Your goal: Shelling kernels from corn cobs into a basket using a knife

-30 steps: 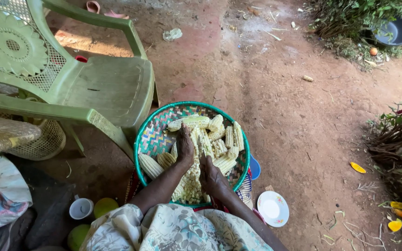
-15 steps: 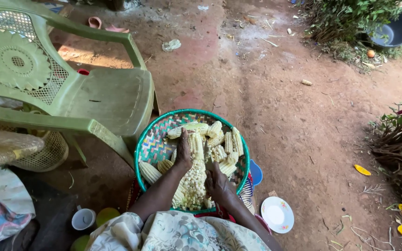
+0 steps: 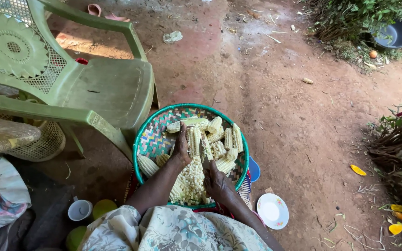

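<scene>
A round woven basket with a green rim [image 3: 140, 139] rests on my lap, holding several pale corn cobs [image 3: 219, 149] and a heap of loose kernels [image 3: 192, 179]. My left hand [image 3: 181, 148] grips an upright cob [image 3: 194, 141] near the basket's middle. Just below it, my right hand [image 3: 217, 182] is closed around a knife whose blade [image 3: 206, 155] lies against that cob. Both forearms reach in from the bottom edge over a floral cloth [image 3: 177, 230].
A green plastic chair [image 3: 94, 88] stands at the left on red dirt ground. A white saucer [image 3: 272, 211] lies at the lower right, a white cup [image 3: 79, 210] and green cups at the lower left. Plants and a dark basin [image 3: 396, 32] sit at the far right.
The view has shifted slightly. My hands stay in the basket on the same cob, with the right hand working a little lower against it.
</scene>
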